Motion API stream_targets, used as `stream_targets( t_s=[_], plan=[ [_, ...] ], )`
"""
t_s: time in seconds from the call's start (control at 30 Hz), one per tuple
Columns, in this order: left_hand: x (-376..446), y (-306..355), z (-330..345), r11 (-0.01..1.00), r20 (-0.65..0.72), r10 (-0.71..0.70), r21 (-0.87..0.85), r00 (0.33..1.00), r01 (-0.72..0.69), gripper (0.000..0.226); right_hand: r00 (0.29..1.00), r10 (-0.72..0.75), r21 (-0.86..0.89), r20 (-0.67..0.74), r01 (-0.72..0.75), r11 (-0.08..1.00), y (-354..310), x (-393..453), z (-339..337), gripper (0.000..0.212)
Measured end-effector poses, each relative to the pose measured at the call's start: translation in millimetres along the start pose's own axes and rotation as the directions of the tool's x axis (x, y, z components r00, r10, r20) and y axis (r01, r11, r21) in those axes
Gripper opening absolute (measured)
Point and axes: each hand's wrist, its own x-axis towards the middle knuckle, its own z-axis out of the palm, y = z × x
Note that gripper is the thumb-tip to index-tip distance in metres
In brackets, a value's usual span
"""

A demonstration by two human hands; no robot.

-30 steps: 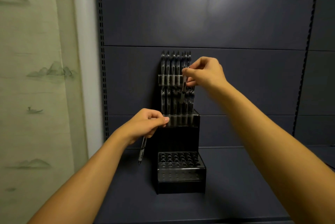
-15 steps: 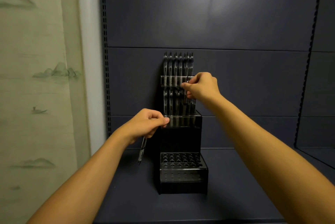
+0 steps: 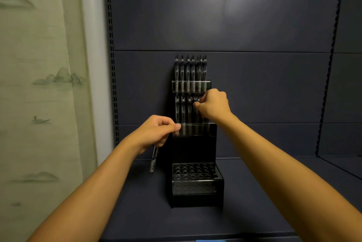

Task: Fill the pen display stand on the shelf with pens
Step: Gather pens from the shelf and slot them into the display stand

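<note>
Pens [image 3: 189, 69] in stand [image 3: 195, 185] on shelf [image 3: 274, 202]

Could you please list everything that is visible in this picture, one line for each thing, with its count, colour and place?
pen display stand: one, black with clear tiers, on the shelf against the back panel.
pens in top tier: about six, dark and clear, upright.
pens in middle tier: several, exact count hidden by the right hand, upright.
bottom tier: one grid of round holes, no pens in it.
spare pen: one, dark with grey grip, hanging below the left hand.
shelf: one, dark blue-grey.
curtain: one, pale green, at left.
left hand: grips the spare pen, thumb on the stand.
right hand: pinches a pen in the middle tier.
</note>
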Motion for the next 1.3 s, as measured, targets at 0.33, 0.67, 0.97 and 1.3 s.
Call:
stream_targets(
  t_s=[0.33,0.67,0.97,1.3],
  plan=[
    [10,9,-6,0.995,-0.008,0.047,-0.090,0.999,-0.047,0.028,0.996,-0.077,-0.090,-0.052,0.073,0.993,3,-23,-2,0.027],
    [26,35,-5,0.935,-0.061,0.109,-0.332,0.992,-0.123,0.028,0.918,-0.113,0.586,0.381,-0.146,0.797,-19,-61,30,0.026],
    [29,32,6,0.951,-0.062,0.096,-0.288,0.993,-0.110,0.027,0.950,-0.105,0.693,0.296,-0.138,0.708,-11,-71,60,0.035],
    [39,39,-5,0.920,-0.163,0.140,-0.344,0.977,-0.190,0.027,0.881,-0.124,0.573,0.457,-0.184,0.799,-1,-75,53,0.040]
  ],
)
